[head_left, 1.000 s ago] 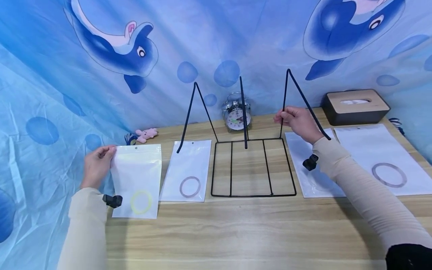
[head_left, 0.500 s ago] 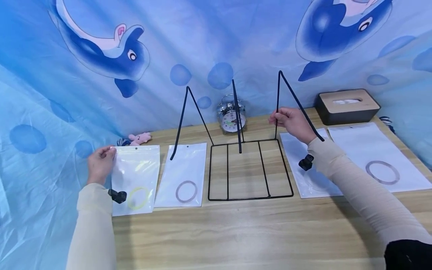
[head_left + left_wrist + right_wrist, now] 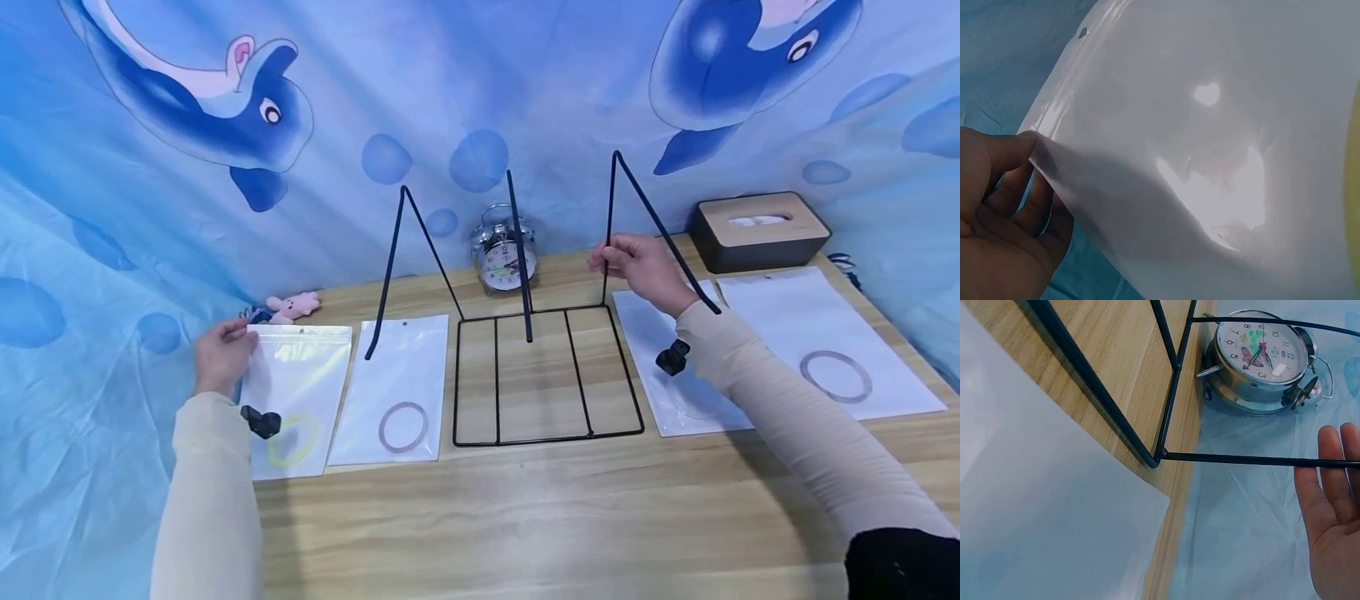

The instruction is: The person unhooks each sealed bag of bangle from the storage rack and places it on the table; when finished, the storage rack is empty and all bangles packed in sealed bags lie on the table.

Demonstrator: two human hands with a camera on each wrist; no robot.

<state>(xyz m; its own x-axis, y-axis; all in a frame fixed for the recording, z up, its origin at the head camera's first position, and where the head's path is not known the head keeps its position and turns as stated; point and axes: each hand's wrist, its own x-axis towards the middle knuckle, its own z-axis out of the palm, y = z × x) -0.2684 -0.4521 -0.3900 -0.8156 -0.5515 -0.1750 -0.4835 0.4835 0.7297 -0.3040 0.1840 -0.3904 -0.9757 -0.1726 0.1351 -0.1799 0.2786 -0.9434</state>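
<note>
My left hand point(image 3: 222, 357) pinches the upper left corner of a white zip bag point(image 3: 288, 379) with a yellow ring showing near its bottom. In the left wrist view, thumb and fingers meet on the edge of this bag point(image 3: 1166, 119), below its punched hole. A black wire rack point(image 3: 551, 440) with three bent arms stands mid-table. My right hand point(image 3: 643, 268) holds its rear right upright, fingers passing behind the rod. The right wrist view has the fingers of that hand point(image 3: 1338, 519) lying across the upright point(image 3: 1229, 459); the thumb is out of frame.
More white bags lie flat: one bag point(image 3: 397, 375) left of the rack, one bag point(image 3: 667, 387) under my right forearm and a larger bag point(image 3: 813, 321) beyond. Behind stand an alarm clock point(image 3: 504, 262), a tissue box point(image 3: 757, 233) and a pink plush toy point(image 3: 292, 307).
The head view has swung a little, so the scene slides left. My left hand and its bag have shifted right, closer to the neighbouring bag. My right hand stays on the upright.
</note>
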